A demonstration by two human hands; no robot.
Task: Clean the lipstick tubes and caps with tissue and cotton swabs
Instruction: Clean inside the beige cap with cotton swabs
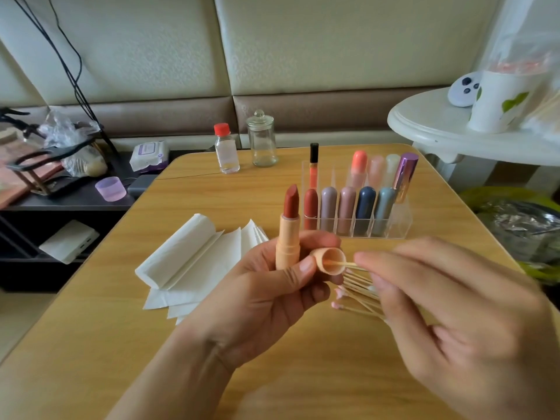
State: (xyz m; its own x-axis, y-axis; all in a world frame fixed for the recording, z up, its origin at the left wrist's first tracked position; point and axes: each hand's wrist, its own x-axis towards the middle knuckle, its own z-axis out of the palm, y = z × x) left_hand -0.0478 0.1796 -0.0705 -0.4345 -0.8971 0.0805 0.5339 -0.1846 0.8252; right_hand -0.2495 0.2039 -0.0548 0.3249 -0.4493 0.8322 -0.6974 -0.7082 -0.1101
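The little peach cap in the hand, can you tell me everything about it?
The peach cap is a small round cup, plastic by its look, lying on its side with its open mouth facing right. The left hand pinches it beside the open lipstick tube. A cotton swab, held by the right hand, pokes inside it.

I see peach lipstick tube [287, 241] with brick-red bullet, peach cap [331, 261], white tissue [194, 259], tan woodgrain table [303, 353], red-capped clear bottle [226, 149], lilac cup [111, 189].

A home living room; padded sofa [212, 56] behind a wooden table [272, 359]; cluttered side shelf [60, 204] at left.
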